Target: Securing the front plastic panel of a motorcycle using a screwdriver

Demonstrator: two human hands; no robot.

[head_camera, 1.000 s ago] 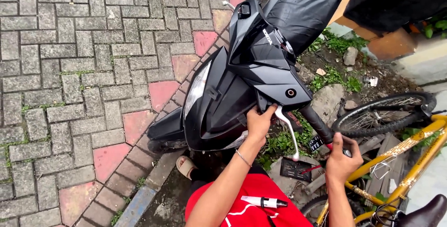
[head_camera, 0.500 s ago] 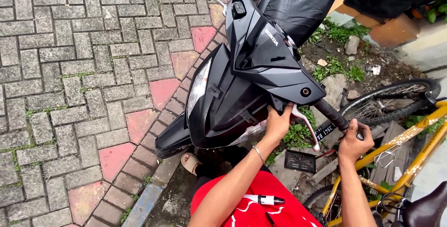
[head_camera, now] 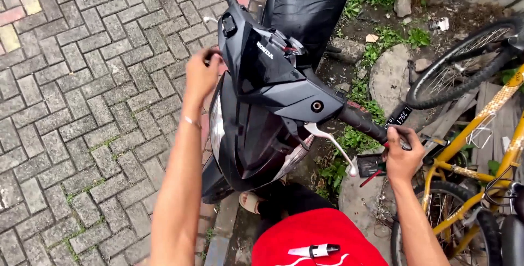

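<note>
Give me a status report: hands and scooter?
Left hand on left handlebar end. Right hand grips right handlebar grip. Black scooter upright. Yellow bicycle close alongside.

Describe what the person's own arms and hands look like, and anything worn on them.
Both arms are bare from the elbow down, with no sleeves in view and no gloves. The left hand has a thin, pale bracelet around its wrist. The right hand wears nothing that shows: no ring, watch or band can be made out. Below the arms is a red garment with white markings.
</note>
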